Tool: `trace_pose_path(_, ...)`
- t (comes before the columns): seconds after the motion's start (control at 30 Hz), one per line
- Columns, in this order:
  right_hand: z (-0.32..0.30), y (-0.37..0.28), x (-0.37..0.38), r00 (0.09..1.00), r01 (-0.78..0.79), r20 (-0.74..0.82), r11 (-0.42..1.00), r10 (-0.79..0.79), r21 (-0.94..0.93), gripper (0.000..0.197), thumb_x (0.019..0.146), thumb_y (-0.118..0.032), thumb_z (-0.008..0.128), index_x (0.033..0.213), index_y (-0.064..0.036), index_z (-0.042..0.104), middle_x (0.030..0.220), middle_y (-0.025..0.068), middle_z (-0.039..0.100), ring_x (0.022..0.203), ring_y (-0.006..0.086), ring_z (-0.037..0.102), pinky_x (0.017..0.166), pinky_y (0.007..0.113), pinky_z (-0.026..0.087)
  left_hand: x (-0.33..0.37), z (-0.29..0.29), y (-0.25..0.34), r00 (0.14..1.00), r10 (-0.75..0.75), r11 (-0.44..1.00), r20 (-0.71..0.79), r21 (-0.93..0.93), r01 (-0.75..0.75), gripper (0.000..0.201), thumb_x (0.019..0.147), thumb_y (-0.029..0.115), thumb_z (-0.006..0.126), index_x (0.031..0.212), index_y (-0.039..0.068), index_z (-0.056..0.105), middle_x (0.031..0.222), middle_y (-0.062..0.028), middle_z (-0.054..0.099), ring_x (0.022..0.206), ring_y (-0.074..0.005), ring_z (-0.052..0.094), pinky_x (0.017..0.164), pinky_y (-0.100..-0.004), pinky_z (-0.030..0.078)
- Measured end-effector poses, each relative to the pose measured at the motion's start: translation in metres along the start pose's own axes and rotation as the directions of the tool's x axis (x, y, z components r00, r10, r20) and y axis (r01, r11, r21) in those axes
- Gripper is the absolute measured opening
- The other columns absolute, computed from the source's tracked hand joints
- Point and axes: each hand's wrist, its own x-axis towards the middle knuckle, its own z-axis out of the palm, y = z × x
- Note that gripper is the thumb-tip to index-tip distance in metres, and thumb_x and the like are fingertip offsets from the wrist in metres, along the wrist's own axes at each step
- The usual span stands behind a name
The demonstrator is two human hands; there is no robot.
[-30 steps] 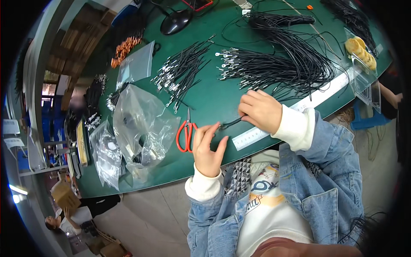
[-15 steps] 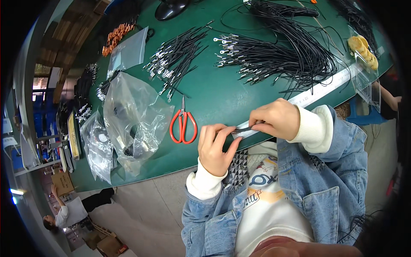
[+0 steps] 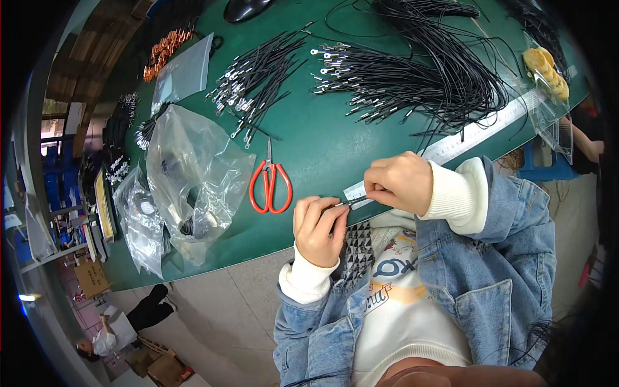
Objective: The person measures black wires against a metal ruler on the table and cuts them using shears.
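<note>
A short black wire (image 3: pixel 358 200) spans the gap between my two hands over the table's front edge. My left hand (image 3: pixel 316 226) pinches one end between thumb and fingertips, where a small metal tip seems to show. My right hand (image 3: pixel 401 183) closes its thumb and bent fingers on the other end. Beneath the wire and my right hand runs a long pale ruler (image 3: pixel 474 133), its end showing between the hands. Red-handled scissors (image 3: pixel 271 187) lie just left of my left hand, blades pointing away.
Black wires with ring terminals form a large bundle (image 3: pixel 412 84) and a smaller pile (image 3: pixel 258 84) on the green table (image 3: pixel 322 148). Clear plastic bags (image 3: pixel 193 187) lie left. Yellow round pieces (image 3: pixel 545 69) rest at the right. A person (image 3: pixel 116 329) is beyond the table at lower left.
The view has shifted slightly. My right hand has moved a little left along the ruler, and more of the ruler's end shows. The distant person's raised arm has come down.
</note>
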Motion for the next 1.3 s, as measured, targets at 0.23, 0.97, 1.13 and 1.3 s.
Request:
trace_pose_path(0.23,0.006,-0.002,0.002,1.0,0.013,-0.009,0.997,-0.014,-0.075,0.009,0.074,-0.008,0.063,0.075,-0.0031,0.056,0.073,0.0088,0.058,0.062,0.0287,0.06,0.057,0.036,0.048,-0.003,0.003,0.002,0.999,-0.006,0.999,-0.04,0.042,0.007,0.02,0.064,-0.006,0.071,0.081,0.002,0.065,0.086,-0.0084,0.058,0.081,-0.0278,0.054,0.071,-0.0355,0.044)
trace_pose_path(0.97,-0.005,0.002,0.007,0.99,-0.075,0.119,0.996,0.08,-0.047,0.012,0.072,-0.009,0.064,0.067,-0.0033,0.054,0.059,0.0093,0.058,0.055,0.0294,0.059,0.054,0.037,0.048,-0.007,0.007,0.007,0.991,0.129,0.967,-0.017,0.221,-0.122,0.021,0.064,-0.006,0.07,0.084,-0.001,0.064,0.086,-0.0088,0.061,0.084,-0.0273,0.06,0.07,-0.0356,0.045)
trace_pose_path(1.13,-0.006,0.006,0.008,0.989,-0.058,0.135,0.998,0.059,-0.011,0.01,0.071,-0.007,0.063,0.067,-0.0033,0.054,0.059,0.0087,0.058,0.055,0.0281,0.059,0.054,0.036,0.047,-0.008,0.01,0.012,0.998,0.065,0.975,-0.026,0.214,-0.058,0.025,0.064,-0.006,0.07,0.088,-0.001,0.065,0.087,-0.0092,0.062,0.085,-0.0273,0.059,0.072,-0.0353,0.045)
trace_pose_path(1.3,-0.004,0.006,0.008,0.988,-0.068,0.139,0.998,0.07,-0.018,0.01,0.07,-0.007,0.063,0.068,-0.0035,0.054,0.058,0.0084,0.058,0.055,0.0279,0.059,0.054,0.036,0.047,-0.009,0.019,0.019,0.994,-0.011,0.985,-0.111,0.171,0.03,0.023,0.066,-0.006,0.071,0.087,-0.001,0.065,0.087,-0.0095,0.062,0.085,-0.0281,0.057,0.074,-0.0355,0.045)
